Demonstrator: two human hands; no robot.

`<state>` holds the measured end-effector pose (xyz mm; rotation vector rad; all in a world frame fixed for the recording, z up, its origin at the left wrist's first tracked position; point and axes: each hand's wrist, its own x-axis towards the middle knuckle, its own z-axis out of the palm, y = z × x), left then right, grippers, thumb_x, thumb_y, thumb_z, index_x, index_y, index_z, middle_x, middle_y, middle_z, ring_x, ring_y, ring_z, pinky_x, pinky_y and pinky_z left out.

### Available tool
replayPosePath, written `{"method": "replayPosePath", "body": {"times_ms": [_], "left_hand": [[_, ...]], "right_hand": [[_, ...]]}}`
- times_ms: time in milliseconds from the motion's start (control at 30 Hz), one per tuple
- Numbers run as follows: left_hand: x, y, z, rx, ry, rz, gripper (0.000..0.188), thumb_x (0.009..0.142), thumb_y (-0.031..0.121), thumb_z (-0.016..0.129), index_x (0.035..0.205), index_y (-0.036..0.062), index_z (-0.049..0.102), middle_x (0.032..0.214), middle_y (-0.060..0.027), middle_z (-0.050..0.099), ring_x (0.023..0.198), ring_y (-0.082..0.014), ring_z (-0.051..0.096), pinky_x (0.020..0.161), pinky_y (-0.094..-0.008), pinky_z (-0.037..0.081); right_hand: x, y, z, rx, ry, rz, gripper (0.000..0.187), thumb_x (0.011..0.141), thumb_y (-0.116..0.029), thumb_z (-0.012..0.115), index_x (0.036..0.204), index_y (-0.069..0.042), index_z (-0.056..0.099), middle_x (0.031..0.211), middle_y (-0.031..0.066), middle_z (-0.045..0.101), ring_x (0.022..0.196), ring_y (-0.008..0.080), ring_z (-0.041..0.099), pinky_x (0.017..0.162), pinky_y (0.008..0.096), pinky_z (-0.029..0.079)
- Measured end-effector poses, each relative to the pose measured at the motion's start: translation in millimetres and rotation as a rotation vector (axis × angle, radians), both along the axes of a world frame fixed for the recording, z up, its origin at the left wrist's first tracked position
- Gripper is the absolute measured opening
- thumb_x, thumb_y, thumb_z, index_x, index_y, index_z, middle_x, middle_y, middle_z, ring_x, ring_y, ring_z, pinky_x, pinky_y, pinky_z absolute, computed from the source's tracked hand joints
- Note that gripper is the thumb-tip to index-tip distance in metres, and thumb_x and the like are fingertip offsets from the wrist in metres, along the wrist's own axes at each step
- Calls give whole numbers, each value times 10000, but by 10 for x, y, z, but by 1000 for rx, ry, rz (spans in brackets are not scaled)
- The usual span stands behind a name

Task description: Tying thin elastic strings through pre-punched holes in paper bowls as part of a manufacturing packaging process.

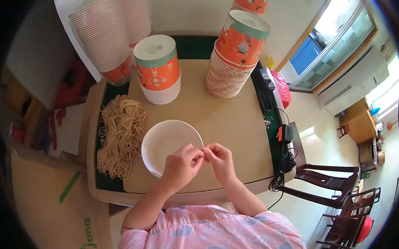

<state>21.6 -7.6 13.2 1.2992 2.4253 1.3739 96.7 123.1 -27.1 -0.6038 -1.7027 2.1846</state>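
Note:
A white round tub (158,145), open at the top, stands near the front edge of the table. My left hand (182,165) is over its right front rim, thumb and fingers pinched together. Right beside it, just off the rim, my right hand (220,161) is pinched as well, and the fingertips of both hands meet. Whatever lies between them is too small or hidden to make out. To the left of the tub lies a loose heap of beige string (120,134).
Orange and green paper tubs stand upside down in a short stack (158,69) and a taller stack (236,53) at the back. More stacked tubs (97,36) rise at the far left. Black cables and an adapter (286,133) line the right edge, near a dark chair (326,181).

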Motion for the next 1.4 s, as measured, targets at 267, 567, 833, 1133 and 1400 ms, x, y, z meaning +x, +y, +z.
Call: {"method": "replayPosePath", "body": {"times_ms": [267, 567, 833, 1133, 1400], "left_hand": [[-31, -8, -94, 65, -271, 78, 61, 777, 35, 686, 811, 32, 635, 768, -70, 610, 619, -175, 607, 561, -287, 489], [-11, -20, -68, 68, -382, 86, 48, 793, -10, 665, 831, -19, 637, 780, -54, 600, 665, -97, 588, 586, -232, 469], [54, 25, -22, -23, -133, 168, 93, 757, 33, 681, 812, 54, 610, 790, -67, 605, 687, -211, 645, 597, -338, 516], [30, 9, 1, -1, -115, 191, 94, 766, 43, 685, 818, 77, 615, 793, -64, 593, 683, -230, 633, 593, -352, 499], [49, -38, -44, 8, -279, 183, 68, 776, 85, 703, 824, 46, 676, 769, -70, 623, 615, -196, 589, 559, -321, 463]], "right_hand": [[106, 5, 67, -76, 19, 102, 98, 894, -29, 618, 958, 19, 674, 861, 11, 571, 752, 82, 538, 684, 213, 437], [84, -12, -45, 432, 66, 17, 92, 855, 17, 644, 931, -14, 685, 888, 27, 551, 777, 86, 541, 662, 214, 449], [67, -15, 58, 535, 80, 37, 23, 877, -1, 592, 897, -1, 604, 870, 78, 546, 730, 149, 552, 628, 251, 450], [44, 205, -38, 70, -35, 235, 124, 907, -118, 636, 948, -4, 611, 861, 10, 600, 765, 73, 545, 682, 223, 443], [39, 85, -19, 95, -20, 129, 119, 908, -117, 639, 952, -8, 629, 818, -24, 606, 731, 25, 515, 625, 180, 409]]}}
